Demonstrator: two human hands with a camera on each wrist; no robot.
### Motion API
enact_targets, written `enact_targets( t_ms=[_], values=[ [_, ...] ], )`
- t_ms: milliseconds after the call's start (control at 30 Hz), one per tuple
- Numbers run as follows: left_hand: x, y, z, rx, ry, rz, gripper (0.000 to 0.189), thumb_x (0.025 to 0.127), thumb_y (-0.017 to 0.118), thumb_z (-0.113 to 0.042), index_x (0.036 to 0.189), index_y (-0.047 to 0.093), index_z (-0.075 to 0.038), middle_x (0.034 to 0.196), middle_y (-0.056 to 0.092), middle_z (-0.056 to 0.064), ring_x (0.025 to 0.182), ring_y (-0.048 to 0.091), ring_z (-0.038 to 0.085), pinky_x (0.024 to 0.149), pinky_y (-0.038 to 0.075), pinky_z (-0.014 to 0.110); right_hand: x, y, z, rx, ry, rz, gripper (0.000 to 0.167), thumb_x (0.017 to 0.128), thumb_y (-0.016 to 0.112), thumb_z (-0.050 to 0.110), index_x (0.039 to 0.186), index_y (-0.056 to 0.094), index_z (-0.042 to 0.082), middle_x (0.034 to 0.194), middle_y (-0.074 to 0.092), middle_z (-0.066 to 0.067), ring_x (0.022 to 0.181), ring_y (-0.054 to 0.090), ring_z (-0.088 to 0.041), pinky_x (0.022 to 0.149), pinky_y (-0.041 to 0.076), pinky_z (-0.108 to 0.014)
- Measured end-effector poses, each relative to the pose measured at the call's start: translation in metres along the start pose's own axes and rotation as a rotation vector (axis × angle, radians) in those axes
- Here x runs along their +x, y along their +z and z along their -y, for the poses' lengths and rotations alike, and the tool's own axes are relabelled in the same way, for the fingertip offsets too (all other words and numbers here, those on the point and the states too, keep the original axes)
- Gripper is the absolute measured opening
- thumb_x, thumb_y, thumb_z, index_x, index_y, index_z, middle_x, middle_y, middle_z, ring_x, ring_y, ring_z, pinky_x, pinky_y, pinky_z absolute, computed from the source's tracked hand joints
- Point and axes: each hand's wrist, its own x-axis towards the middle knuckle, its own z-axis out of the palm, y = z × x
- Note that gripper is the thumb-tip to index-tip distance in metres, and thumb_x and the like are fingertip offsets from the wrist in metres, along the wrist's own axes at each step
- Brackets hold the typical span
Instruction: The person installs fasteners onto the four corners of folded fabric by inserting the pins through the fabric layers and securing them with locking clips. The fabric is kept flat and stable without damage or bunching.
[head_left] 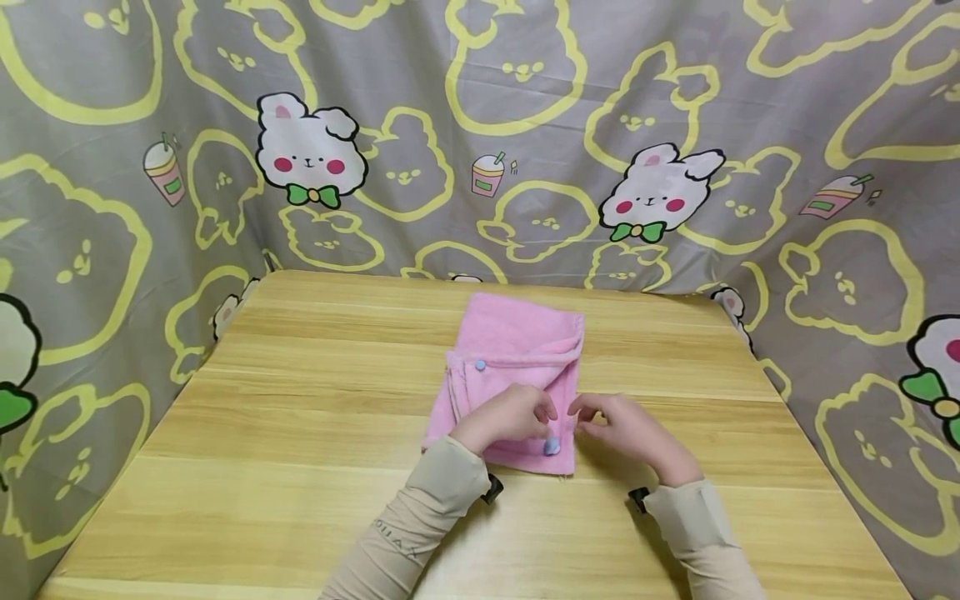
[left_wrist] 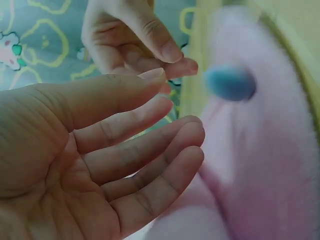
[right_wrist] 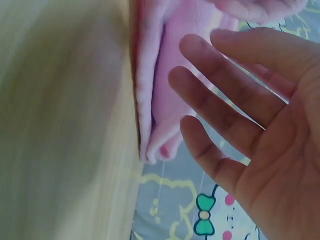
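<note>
A folded pink plush cloth (head_left: pixel 517 325) lies on the table in the head view, its upper layers doubled back into a flap. One small blue ball (head_left: pixel 481 365) sits by the fold at the upper left, and another blue ball (head_left: pixel 552 447) near the lower right corner. Over the cloth's lower part, my left hand (head_left: pixel 510 415) has loosely bent fingers with nothing between them. My right hand (head_left: pixel 618 425) is just beside the cloth's right edge, fingers relaxed and holding nothing. In the left wrist view, the blue ball (left_wrist: pixel 231 82) is apart from both hands' fingertips.
The wood-grain table (head_left: pixel 300 400) reaches back to a grey curtain (head_left: pixel 420 75) with yellow outlines and rabbit prints. That curtain also hangs along the left and right sides. Dark clips or camera mounts (head_left: pixel 491 488) show at both wrists.
</note>
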Motion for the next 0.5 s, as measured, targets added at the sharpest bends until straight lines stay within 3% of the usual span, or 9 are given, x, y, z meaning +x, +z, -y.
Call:
enact_targets(
  t_ms=[133, 267, 500],
  values=[
    [-0.007, -0.017, 0.001, -0.022, 0.030, -0.067, 0.026, 0.087, 0.071, -0.013, 0.112, 0.068, -0.006, 0.103, 0.072, 0.007, 0.089, 0.066, 0.013, 0.076, 0.051, 0.021, -0.003, -0.007, -0.005, -0.022, 0.023, -0.059, 0.016, 0.086, 0.067, 0.004, 0.102, 0.070, 0.008, 0.084, 0.071, 0.003, 0.080, 0.065, -0.011, 0.074, 0.053, -0.041],
    [-0.021, -0.041, 0.006, -0.057, 0.044, -0.181, 0.027, 0.090, 0.067, -0.015, 0.114, 0.067, -0.004, 0.102, 0.071, 0.008, 0.093, 0.066, 0.018, 0.081, 0.053, 0.028, -0.007, -0.014, -0.008, -0.022, 0.066, -0.095, 0.014, 0.088, 0.067, 0.005, 0.102, 0.070, 0.008, 0.086, 0.071, 0.003, 0.083, 0.065, -0.013, 0.076, 0.053, -0.045],
    [-0.047, -0.080, 0.028, -0.122, -0.076, -0.384, 0.033, 0.090, 0.067, -0.022, 0.119, 0.064, -0.006, 0.107, 0.068, 0.011, 0.097, 0.064, 0.024, 0.085, 0.054, 0.036, -0.013, -0.023, -0.014, -0.009, 0.118, -0.185, 0.013, 0.091, 0.065, 0.008, 0.104, 0.069, 0.008, 0.092, 0.073, -0.002, 0.085, 0.065, -0.014, 0.073, 0.053, -0.037]
  ],
)
